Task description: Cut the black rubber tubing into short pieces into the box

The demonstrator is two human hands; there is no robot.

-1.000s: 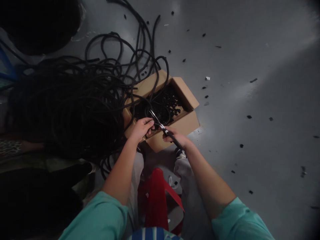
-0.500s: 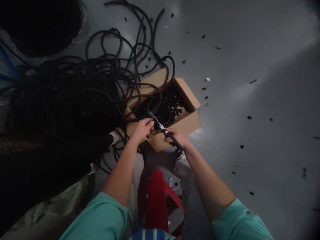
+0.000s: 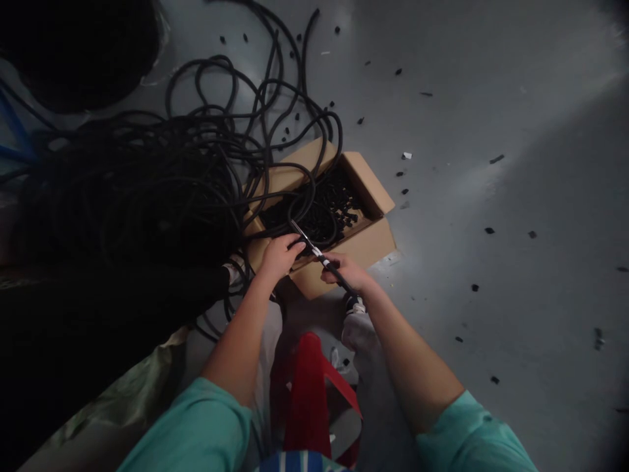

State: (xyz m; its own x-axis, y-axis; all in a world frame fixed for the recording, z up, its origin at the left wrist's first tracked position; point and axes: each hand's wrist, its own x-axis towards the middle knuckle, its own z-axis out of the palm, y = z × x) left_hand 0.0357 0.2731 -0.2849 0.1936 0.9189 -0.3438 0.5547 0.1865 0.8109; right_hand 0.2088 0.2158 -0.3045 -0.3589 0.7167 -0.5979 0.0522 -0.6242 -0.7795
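Cutting tool — black handles, slim metallic blades — in R hand, fingers curled round handles, over open cardboard box w/ small black pcs. L hand bent, fingertips together near blades — grip unclear.

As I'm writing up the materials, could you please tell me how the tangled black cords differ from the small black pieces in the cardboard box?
The cords are long and looped, while the pieces are short. The cords lie in a tangle, some reaching over the box, whereas the pieces lie scattered inside it. Both look black.
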